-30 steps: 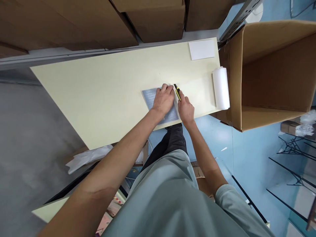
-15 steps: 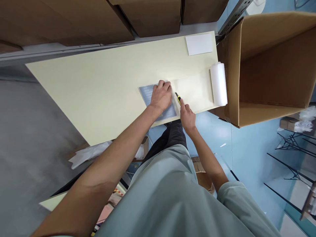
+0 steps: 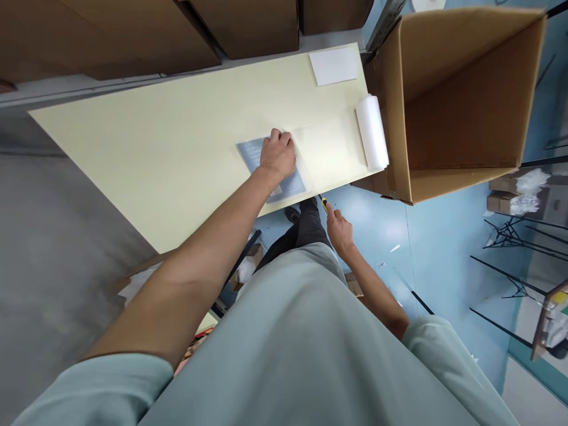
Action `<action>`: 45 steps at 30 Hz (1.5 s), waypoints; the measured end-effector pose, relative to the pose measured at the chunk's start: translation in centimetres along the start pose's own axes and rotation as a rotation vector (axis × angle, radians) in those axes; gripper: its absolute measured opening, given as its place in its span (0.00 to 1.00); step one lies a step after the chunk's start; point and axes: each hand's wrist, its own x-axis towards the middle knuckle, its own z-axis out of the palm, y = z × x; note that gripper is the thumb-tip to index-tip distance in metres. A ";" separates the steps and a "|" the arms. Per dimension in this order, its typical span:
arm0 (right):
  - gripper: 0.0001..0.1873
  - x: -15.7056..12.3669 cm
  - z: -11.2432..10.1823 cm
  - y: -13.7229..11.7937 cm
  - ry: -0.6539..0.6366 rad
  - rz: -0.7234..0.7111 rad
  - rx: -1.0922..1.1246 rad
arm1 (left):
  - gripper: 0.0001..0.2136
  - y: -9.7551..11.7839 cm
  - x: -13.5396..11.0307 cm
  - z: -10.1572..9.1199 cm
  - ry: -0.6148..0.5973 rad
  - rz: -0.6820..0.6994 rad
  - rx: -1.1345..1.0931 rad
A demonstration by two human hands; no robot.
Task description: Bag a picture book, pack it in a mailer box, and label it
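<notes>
My left hand [image 3: 277, 155] presses flat, fingers curled at the tips, on a grey-blue sheet [image 3: 251, 154] lying near the front edge of the pale yellow table [image 3: 168, 142]. My right hand [image 3: 339, 229] is off the table's front edge, above the blue floor, closed round a yellow and black utility knife [image 3: 324, 203] whose tip points back toward the table. A thin clear film [image 3: 331, 151] stretches over the table from the sheet to a white roll [image 3: 371, 132] at the right end.
A large open cardboard box [image 3: 452, 100] stands just right of the table. A white card [image 3: 333, 65] lies at the table's far right corner. Brown cartons [image 3: 239, 26] line the back. Black wire racks [image 3: 510, 236] stand on the floor at the right.
My right hand has drawn the knife toward me along the sheet's right edge and off the table's front edge. My left hand stays on the sheet.
</notes>
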 end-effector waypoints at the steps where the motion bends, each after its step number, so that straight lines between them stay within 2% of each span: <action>1: 0.34 -1.1 -0.3 0.1 -0.014 0.023 0.010 | 0.19 -0.1 0.1 0.2 -0.017 0.006 0.033; 4: 0.30 -3.9 -1.9 0.5 0.026 0.081 0.071 | 0.17 0.7 -0.3 0.1 -0.079 0.018 0.071; 7: 0.29 -5.4 -4.2 0.8 0.172 0.098 0.140 | 0.19 3.3 -2.0 -1.4 -0.076 0.029 0.017; 9: 0.27 -5.0 -6.4 0.9 0.301 0.076 0.187 | 0.21 5.9 -3.5 -3.1 0.044 0.058 -0.012; 11: 0.25 -3.6 -9.4 0.6 0.448 0.031 0.236 | 0.21 8.6 -4.7 -5.3 0.222 0.121 -0.036; 14: 0.21 -0.2 -15.8 -0.5 0.643 -0.062 0.292 | 0.18 12.5 -4.8 -9.6 0.458 0.278 -0.059; 18: 0.20 5.1 -27.2 -3.5 0.799 -0.325 0.275 | 0.14 16.2 -1.5 -16.8 0.643 0.437 -0.030; 21: 0.19 9.1 -36.3 -6.4 0.880 -0.528 0.217 | 0.15 17.7 2.1 -22.0 0.731 0.415 0.004; 24: 0.19 12.9 -44.3 -9.8 0.919 -0.708 0.131 | 0.17 18.3 5.2 -26.0 0.779 0.350 0.021; 26: 0.17 15.4 -48.2 -12.1 0.931 -0.792 0.077 | 0.18 18.5 6.6 -27.7 0.813 0.310 0.024; 28: 0.17 17.8 -50.6 -14.1 0.926 -0.854 0.029 | 0.17 18.4 7.5 -28.7 0.849 0.268 0.025; 30: 0.17 19.9 -51.7 -15.6 0.895 -0.888 0.003 | 0.16 18.1 7.7 -28.9 0.877 0.226 0.022; 33: 0.17 22.2 -51.9 -16.8 0.830 -0.878 0.018 | 0.14 17.0 7.0 -27.9 0.890 0.163 0.013; 36: 0.19 23.2 -51.5 -17.2 0.827 -0.844 0.069 | 0.14 14.1 4.9 -25.2 0.874 0.068 -0.013; 38: 0.21 23.1 -50.3 -17.0 0.858 -0.865 0.126 | 0.14 11.1 2.9 -22.5 0.837 -0.067 -0.045; 40: 0.22 22.5 -47.3 -16.4 0.864 -0.929 0.208 | 0.15 7.7 0.2 -19.1 0.733 -0.315 -0.092; 41: 0.22 22.0 -44.9 -15.8 0.838 -0.963 0.247 | 0.16 6.1 -1.2 -17.2 0.645 -0.484 -0.119; 43: 0.21 20.6 -38.5 -14.2 0.711 -1.013 0.288 | 0.19 3.4 -4.3 -13.4 0.447 -0.797 -0.157; 45: 0.20 18.4 -30.8 -12.1 0.468 -1.020 0.229 | 0.20 1.4 -7.3 -9.8 0.289 -0.985 -0.167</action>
